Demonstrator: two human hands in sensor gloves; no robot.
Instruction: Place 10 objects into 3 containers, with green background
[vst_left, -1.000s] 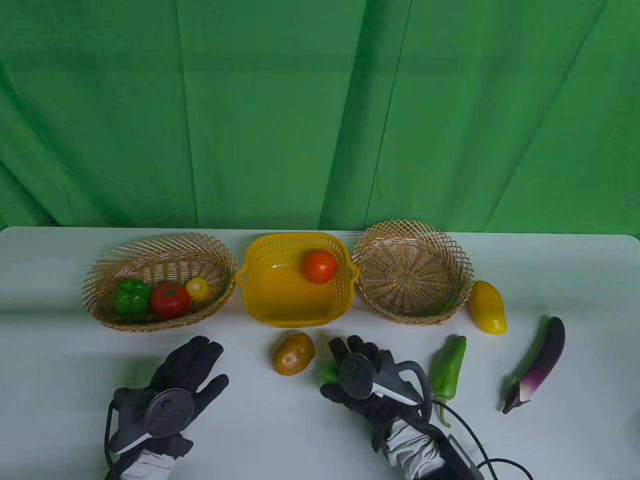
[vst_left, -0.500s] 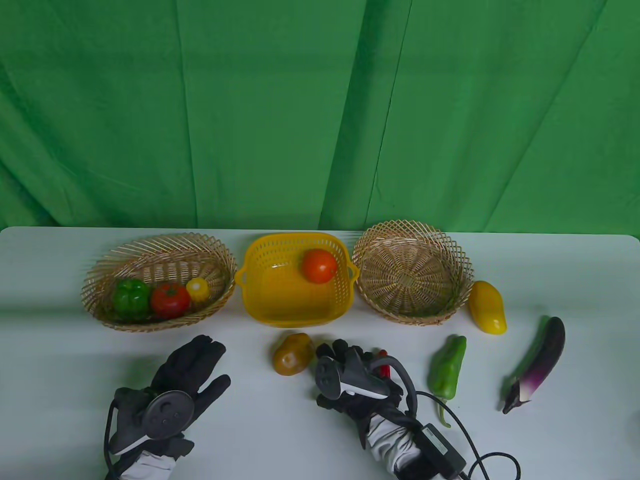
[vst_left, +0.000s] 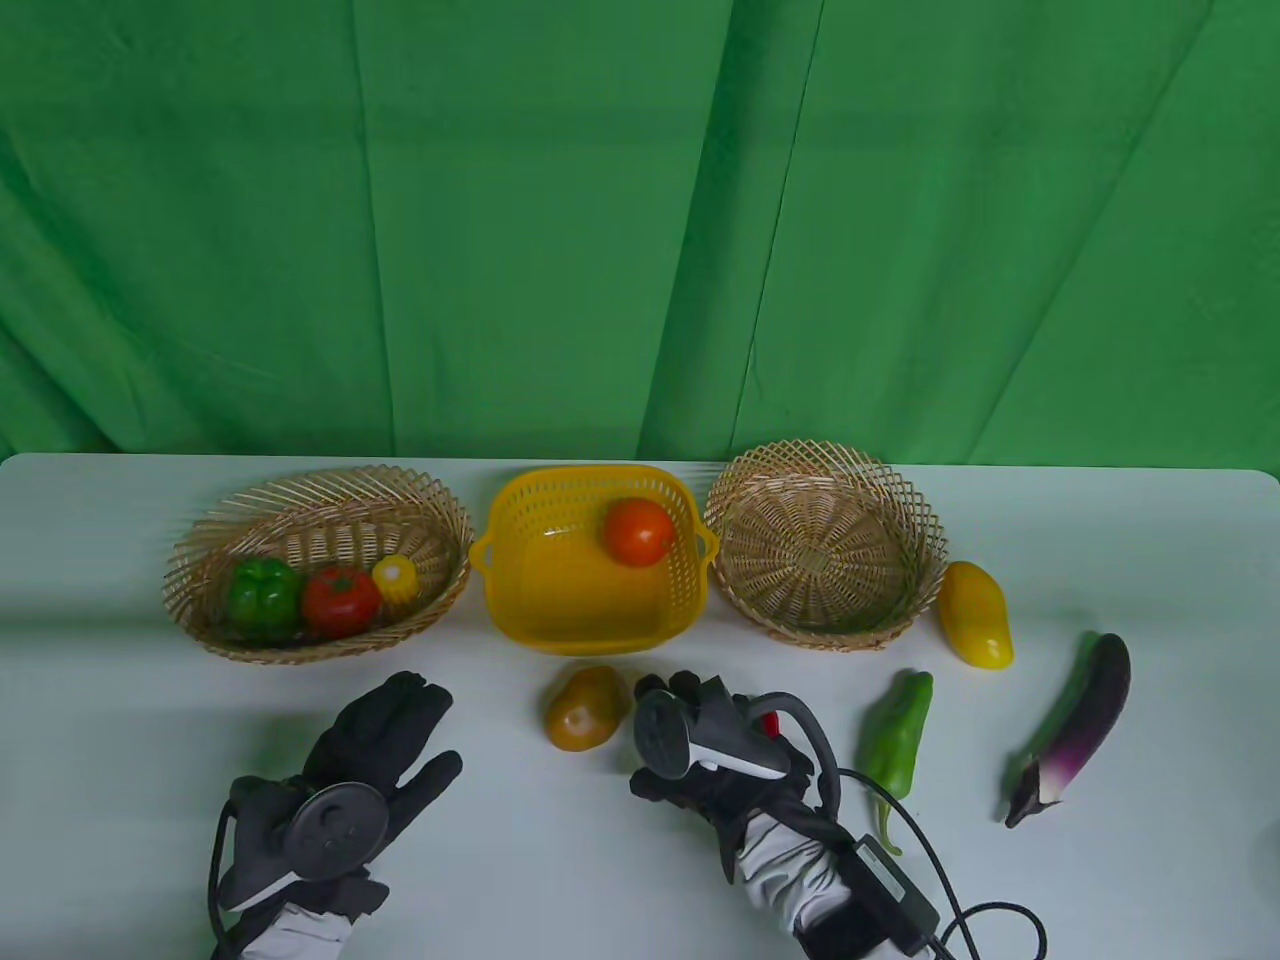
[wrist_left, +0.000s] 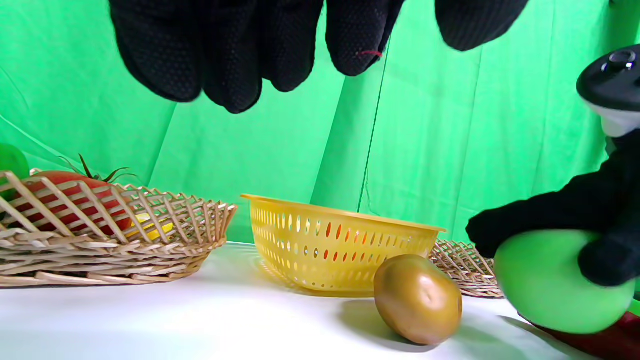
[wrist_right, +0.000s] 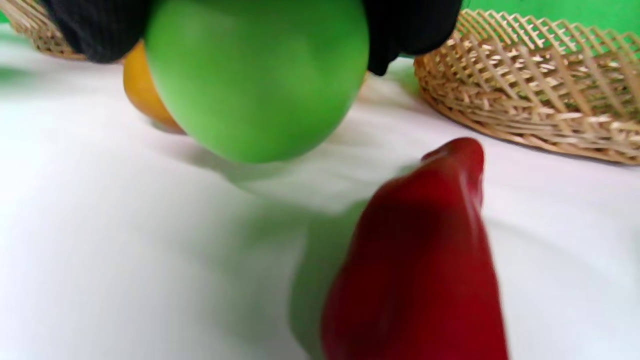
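Note:
My right hand (vst_left: 690, 715) grips a round green fruit (wrist_right: 255, 75) just above the table; the fruit also shows in the left wrist view (wrist_left: 550, 285) and is hidden under the hand in the table view. A red pepper (vst_left: 770, 722) lies beneath that hand on the table (vst_left: 500, 850). My left hand (vst_left: 385, 730) rests flat and empty, fingers spread. The oval wicker basket (vst_left: 200, 545) holds a green bell pepper (vst_left: 263, 592), a tomato (vst_left: 340, 600) and a small yellow fruit (vst_left: 395, 575). The yellow plastic basket (vst_left: 570, 600) holds an orange-red fruit (vst_left: 638, 531). The round wicker basket (vst_left: 820, 550) holds nothing.
A brown potato (vst_left: 587, 708) lies just left of my right hand. A long green pepper (vst_left: 897, 735), a yellow mango (vst_left: 975, 614) and an eggplant (vst_left: 1075, 730) lie to the right. A cable (vst_left: 900, 840) trails from my right wrist. A green cloth hangs behind.
My right hand has closed around the green fruit, rolled leftward and drawn slightly toward the baskets, uncovering the red pepper. My left hand has not moved.

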